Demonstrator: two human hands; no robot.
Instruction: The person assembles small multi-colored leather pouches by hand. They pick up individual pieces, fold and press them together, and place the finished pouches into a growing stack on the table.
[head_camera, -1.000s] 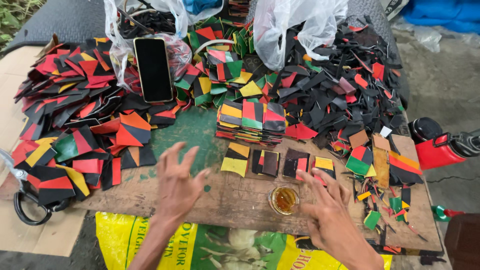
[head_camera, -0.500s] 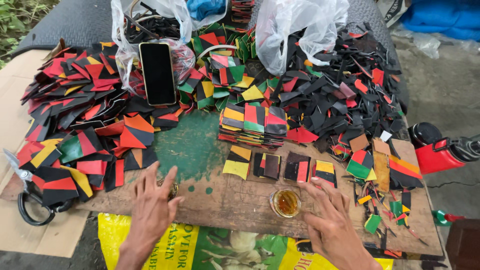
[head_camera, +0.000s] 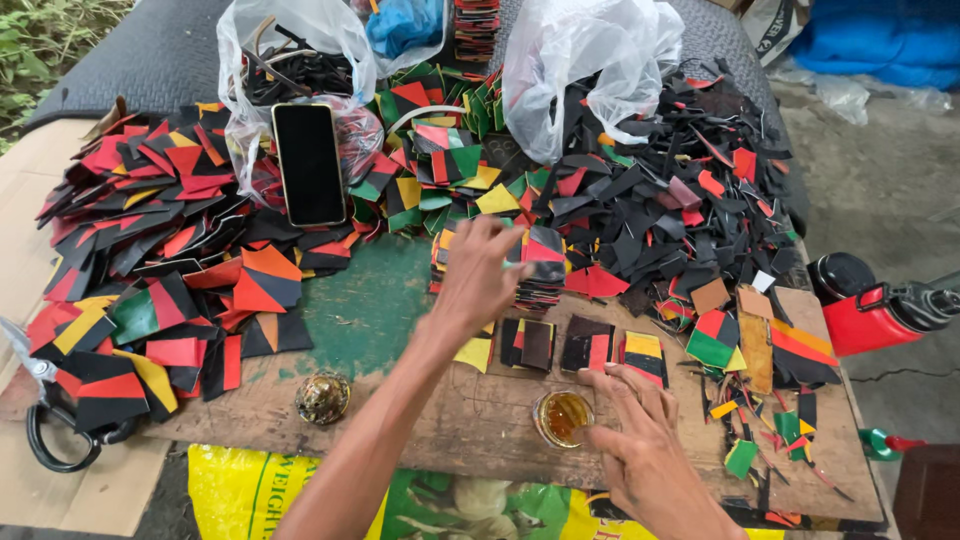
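Black, red, yellow and green patchwork squares cover most of the bench (head_camera: 420, 420), a worn wooden board with a green-painted patch. The left hand (head_camera: 480, 275) reaches far over the middle of it, fingers spread and open, fingertips resting on the top of a neat stack of squares (head_camera: 530, 268); whether a piece is pinched I cannot tell. That stack lies directly under and just beyond the left hand, on its far right side, its edges roughly square to the bench front. The right hand (head_camera: 640, 450) is nearer, low at the front edge, fingers loosely spread and holding nothing, touching or just beside a small round jar of amber liquid (head_camera: 563, 417). Between the two hands a row of single squares (head_camera: 585, 350) runs left to right. A dark phone (head_camera: 309, 163) lies far left, a small gold lid (head_camera: 322, 397) near left, and scissors (head_camera: 50, 430) at the left edge.
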